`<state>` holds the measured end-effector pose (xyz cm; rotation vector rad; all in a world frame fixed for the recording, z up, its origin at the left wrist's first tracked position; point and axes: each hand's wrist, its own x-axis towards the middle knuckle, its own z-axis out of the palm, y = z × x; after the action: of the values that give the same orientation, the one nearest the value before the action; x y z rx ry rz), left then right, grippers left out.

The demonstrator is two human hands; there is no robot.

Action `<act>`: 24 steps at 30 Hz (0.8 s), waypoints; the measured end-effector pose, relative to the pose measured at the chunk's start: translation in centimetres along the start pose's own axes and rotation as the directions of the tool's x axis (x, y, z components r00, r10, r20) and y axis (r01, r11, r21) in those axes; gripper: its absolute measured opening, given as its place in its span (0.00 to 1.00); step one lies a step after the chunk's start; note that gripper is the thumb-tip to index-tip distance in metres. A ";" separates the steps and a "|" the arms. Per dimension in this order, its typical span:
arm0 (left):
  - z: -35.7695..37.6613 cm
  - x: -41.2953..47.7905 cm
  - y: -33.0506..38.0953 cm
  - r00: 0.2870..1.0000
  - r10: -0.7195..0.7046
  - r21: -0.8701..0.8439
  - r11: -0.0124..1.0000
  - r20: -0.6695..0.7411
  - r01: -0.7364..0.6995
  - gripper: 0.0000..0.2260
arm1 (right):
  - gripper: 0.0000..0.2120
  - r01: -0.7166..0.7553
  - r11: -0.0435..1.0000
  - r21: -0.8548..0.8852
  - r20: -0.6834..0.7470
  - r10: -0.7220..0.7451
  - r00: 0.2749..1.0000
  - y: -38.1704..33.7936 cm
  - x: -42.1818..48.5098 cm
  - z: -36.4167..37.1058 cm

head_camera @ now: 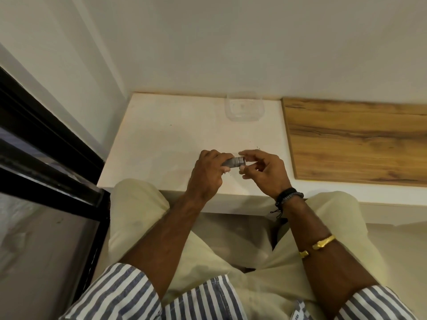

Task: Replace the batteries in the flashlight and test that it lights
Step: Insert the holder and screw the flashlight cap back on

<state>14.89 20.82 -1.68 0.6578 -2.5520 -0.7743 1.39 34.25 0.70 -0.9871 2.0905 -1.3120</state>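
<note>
The left hand point(206, 174) is wrapped around the body of a small silver-grey flashlight point(233, 162), fingers curled over it so that only the ribbed end sticks out to the right, lying roughly level. The right hand point(263, 168) meets that exposed end: its thumb and forefinger close in on the tip of the flashlight from above and below, while the other fingers hang loosely curled and apart; whether they pinch a separate cap or battery there is too blurred to tell. Both hands hover just above the white tabletop point(166, 144), near its front edge and a little right of its middle. A clear plastic container point(244, 107) stands at the back edge of the tabletop, against the wall, well apart from the hands. To the right of the white surface lies a wood-grain panel point(355, 139), touching its right edge. The right wrist carries a dark braided band point(288, 196), and a gold bangle point(317, 245) sits further up the forearm. Striped blue-and-white sleeves point(120, 294) are rolled back, and pale trousers point(136, 204) show under the arms.
</note>
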 end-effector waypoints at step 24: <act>0.0 0.1 0.1 0.999 0.042 0.029 0.999 0.028 -0.043 0.16 | 0.22 -0.092 0.980 -0.176 -0.095 0.076 0.993 -0.5 -0.4 0.1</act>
<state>14.74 20.88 -1.59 0.6038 -2.5985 -0.7377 1.83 34.36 1.10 -0.9176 2.3254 -1.1598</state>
